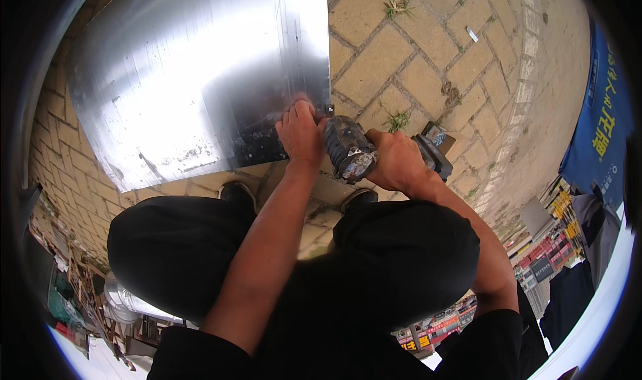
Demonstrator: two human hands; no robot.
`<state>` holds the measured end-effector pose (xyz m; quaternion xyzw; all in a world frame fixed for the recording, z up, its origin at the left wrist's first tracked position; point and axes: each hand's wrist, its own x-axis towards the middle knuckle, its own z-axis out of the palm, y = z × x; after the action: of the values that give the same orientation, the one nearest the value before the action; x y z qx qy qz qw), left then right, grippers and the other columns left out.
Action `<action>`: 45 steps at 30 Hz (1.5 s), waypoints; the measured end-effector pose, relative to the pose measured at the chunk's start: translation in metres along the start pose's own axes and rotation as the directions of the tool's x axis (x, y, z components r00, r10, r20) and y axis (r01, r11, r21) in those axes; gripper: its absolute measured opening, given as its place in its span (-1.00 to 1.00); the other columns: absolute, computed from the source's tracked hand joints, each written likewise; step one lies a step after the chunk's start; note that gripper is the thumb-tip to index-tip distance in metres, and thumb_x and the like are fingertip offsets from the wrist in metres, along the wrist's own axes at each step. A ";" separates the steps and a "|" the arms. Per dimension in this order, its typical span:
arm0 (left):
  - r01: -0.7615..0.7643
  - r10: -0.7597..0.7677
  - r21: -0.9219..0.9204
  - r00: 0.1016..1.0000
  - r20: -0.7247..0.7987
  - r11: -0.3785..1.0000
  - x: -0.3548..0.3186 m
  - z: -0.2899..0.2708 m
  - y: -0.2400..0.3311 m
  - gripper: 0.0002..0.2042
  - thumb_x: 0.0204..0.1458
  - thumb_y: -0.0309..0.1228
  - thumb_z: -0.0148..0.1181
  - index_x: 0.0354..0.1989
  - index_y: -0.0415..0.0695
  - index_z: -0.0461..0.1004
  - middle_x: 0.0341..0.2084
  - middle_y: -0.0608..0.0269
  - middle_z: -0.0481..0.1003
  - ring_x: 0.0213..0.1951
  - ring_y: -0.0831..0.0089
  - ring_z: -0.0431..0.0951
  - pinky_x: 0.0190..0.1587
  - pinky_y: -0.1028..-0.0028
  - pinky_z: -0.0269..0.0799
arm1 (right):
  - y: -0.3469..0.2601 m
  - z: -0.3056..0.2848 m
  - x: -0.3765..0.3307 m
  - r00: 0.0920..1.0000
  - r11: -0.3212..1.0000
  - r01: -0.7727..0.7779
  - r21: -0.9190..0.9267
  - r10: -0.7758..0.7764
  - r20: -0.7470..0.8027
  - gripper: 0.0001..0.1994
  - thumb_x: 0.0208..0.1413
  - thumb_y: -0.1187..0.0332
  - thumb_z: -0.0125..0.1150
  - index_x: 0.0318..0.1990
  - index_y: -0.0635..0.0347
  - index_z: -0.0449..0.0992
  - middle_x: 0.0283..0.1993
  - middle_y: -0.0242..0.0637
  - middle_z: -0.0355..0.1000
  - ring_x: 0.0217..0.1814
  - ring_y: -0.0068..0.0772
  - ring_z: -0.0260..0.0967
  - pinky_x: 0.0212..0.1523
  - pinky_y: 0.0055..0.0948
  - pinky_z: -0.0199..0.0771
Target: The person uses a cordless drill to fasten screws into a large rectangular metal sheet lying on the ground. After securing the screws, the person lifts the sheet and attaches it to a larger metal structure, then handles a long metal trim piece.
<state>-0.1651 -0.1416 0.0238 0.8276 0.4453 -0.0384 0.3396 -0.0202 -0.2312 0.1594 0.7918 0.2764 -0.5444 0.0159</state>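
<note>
The left hand (302,134) presses flat, fingers spread, on the near right corner of a metal sheet (194,79). Just right of it, the right hand (396,159) wraps closed around a drill (351,149), whose nose meets the sheet's corner beside the left fingertips. The sheet lies on brick paving (428,65), beyond both shoes (237,193).

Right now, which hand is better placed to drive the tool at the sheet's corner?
Right hand: it already grips the power tool aimed there. Left hand is pressed flat on the metal sheet.
</note>
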 end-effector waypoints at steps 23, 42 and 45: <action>0.015 -0.015 0.012 1.000 0.012 1.000 0.001 0.002 -0.002 -0.60 -0.20 -0.36 0.48 -0.32 0.02 0.30 -0.35 0.26 0.46 -0.17 0.16 0.48 -0.17 0.19 0.20 | 0.003 -0.001 0.009 0.999 0.999 0.019 -0.042 -0.021 -0.030 -0.68 -0.05 0.27 0.22 -0.17 0.28 0.55 -0.33 0.18 0.54 -0.18 0.23 0.54 -0.06 0.00 0.53; -0.030 0.028 0.029 0.999 0.047 0.999 -0.006 -0.003 -0.005 -0.61 -0.18 -0.35 0.46 -0.29 -0.01 0.31 -0.36 0.30 0.44 -0.20 0.22 0.45 -0.11 0.25 0.18 | 0.036 0.019 0.040 0.994 0.999 0.032 -0.035 -0.035 -0.107 -0.66 -0.14 0.40 0.19 -0.13 0.27 0.54 -0.28 0.21 0.53 -0.13 0.22 0.52 -0.02 -0.04 0.52; -0.019 0.018 0.025 0.999 0.044 1.000 -0.003 -0.002 0.001 -0.62 -0.18 -0.35 0.46 -0.30 -0.01 0.31 -0.38 0.30 0.44 -0.22 0.20 0.45 -0.10 0.24 0.19 | 0.051 0.015 0.022 0.980 0.993 0.100 0.056 -0.088 -0.181 -0.62 -0.11 0.36 0.22 -0.07 0.27 0.55 -0.26 0.18 0.54 -0.10 0.18 0.52 0.00 -0.07 0.52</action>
<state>-0.1667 -0.1427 0.0267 0.8348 0.4297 -0.0591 0.3391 -0.0041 -0.2698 0.1204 0.8235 0.2960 -0.4802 -0.0603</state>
